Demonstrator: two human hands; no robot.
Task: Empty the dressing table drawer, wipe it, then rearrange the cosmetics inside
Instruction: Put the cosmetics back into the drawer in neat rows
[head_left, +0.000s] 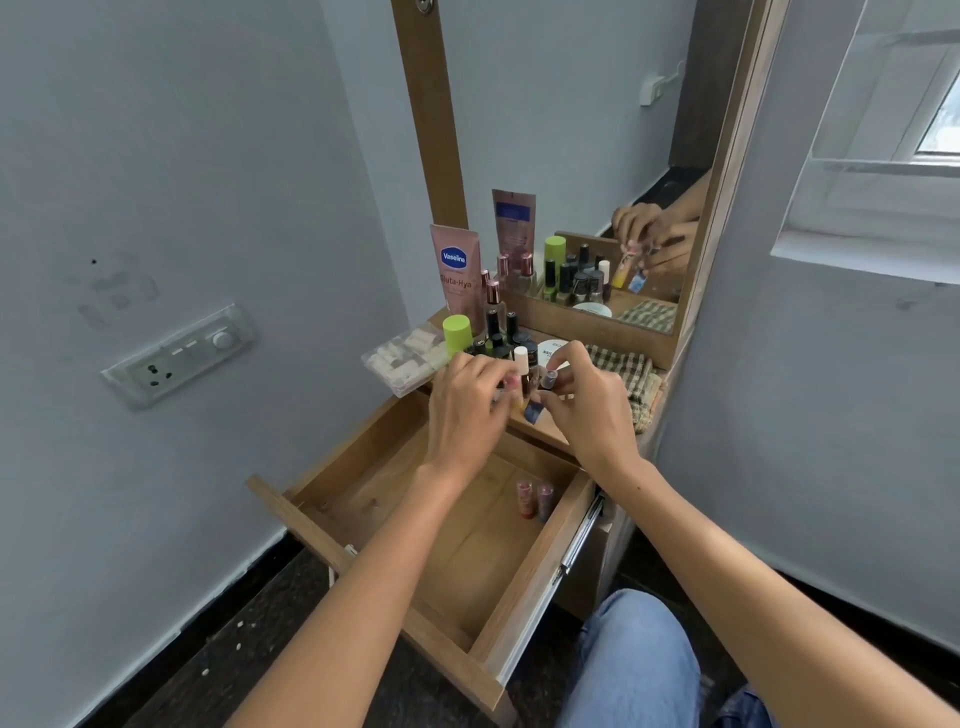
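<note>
Rearranging stage: left hand (470, 397) and right hand (582, 402) pinch small cosmetic tubes (530, 395) above open wooden drawer (332, 470); next, lower beside two pink lipsticks (535, 499).

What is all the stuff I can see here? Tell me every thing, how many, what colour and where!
drawer: one, brown wood, pulled open below the tabletop
lip balm tubes: two, red and pink, in the drawer near its right wall
Vaseline tube: one, pink, standing at the back left of the tabletop
green-capped bottle: one, by the Vaseline tube
small dark bottles: several, clustered mid-tabletop
clear box: one, white pieces inside, left tabletop edge
checked cloth: one, green-beige, right of tabletop
white jar: one, behind the hands
mirror: one, wood-framed
wall socket: one, white, left wall
left hand: holding small tubes
right hand: pinching a small capped tube
</note>
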